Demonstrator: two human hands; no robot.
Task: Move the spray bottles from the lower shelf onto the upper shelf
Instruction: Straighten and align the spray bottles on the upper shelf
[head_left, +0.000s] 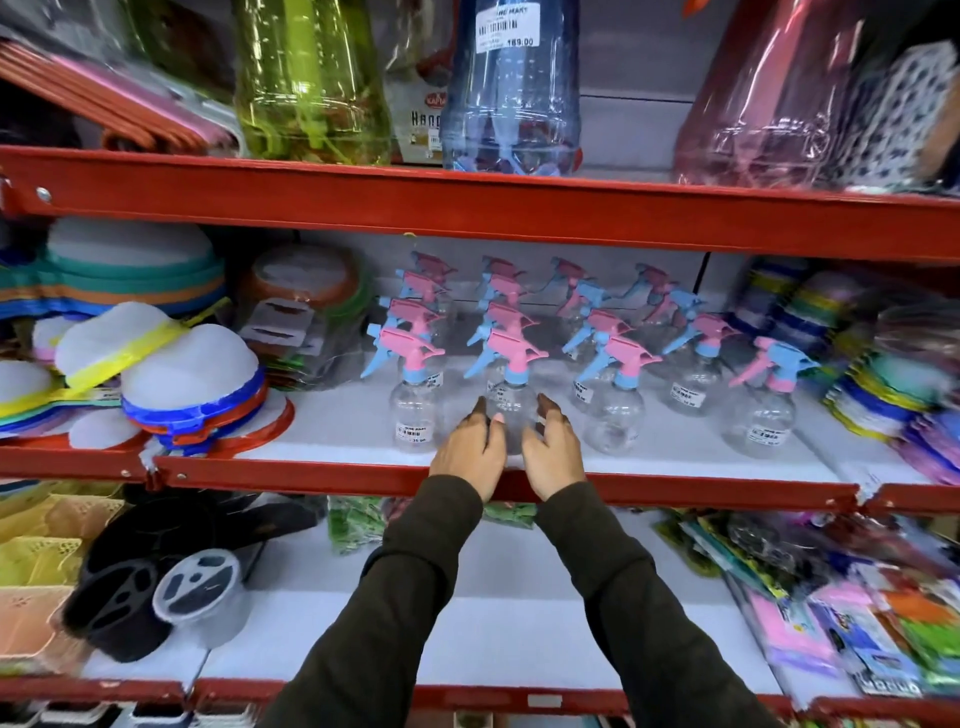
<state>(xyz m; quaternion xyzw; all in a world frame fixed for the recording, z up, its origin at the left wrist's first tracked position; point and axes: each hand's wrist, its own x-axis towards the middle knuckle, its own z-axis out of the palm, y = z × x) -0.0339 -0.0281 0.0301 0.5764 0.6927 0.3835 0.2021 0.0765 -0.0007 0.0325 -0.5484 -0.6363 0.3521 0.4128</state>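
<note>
Shelving unit: red metal frame (467, 208) with white boards; three levels show, and the spray bottles stand on the middle one.
Level above the bottles: large clear plastic water bottles — a green one (311, 88), a blue one (511, 98) with a price label, a pink one (763, 104).
Level below the bottles: mostly bare white board (498, 613) straight beneath them, with black round holders (150, 582) toward the left and packaged goods (831, 597) toward the right.
Stacked strainers: colour-rimmed white mesh ones (171, 384), left of the bottles on the same level.
Spray bottles: small clear ones with pink-and-blue trigger heads (608, 343), in four rows running to the back wall.
Front bottle of the second row: clear body (511, 410), pink trigger, upright on the board near the front lip.
Left hand: (470, 452) fingers spread and curved, just left of that bottle's body — whether they touch it I cannot tell.
Right hand: (553, 449) likewise loose and cupped on the bottle's right side, not clenched; contact unclear.
Sleeves: dark (415, 597), reaching up from the bottom edge.
</note>
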